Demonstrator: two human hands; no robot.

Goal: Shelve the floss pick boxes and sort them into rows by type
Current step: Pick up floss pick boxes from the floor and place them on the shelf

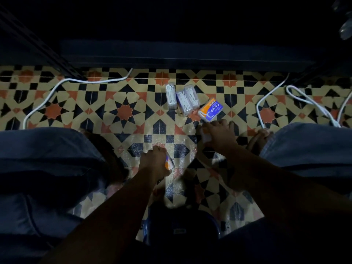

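Just beyond right hand (219,135), fingers spread over something pale, hold unclear: three clear rigid plastic boxes (182,99) of white picks, then orange-and-purple "Smooth" carton (211,110), likely light, best pinched by its sides; left hand (155,159) clamped round another orange carton (168,162).

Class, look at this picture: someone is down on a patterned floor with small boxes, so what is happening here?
A person crouches over a patterned tile floor, sorting floss pick boxes. The left hand grips an orange and purple cardboard box. The right hand reaches over the floor just below an orange and purple box marked Smooth; whether it holds anything is unclear. Three clear plastic boxes of white floss picks lie side by side on the tiles. The dark shelf ahead shows no boxes yet.
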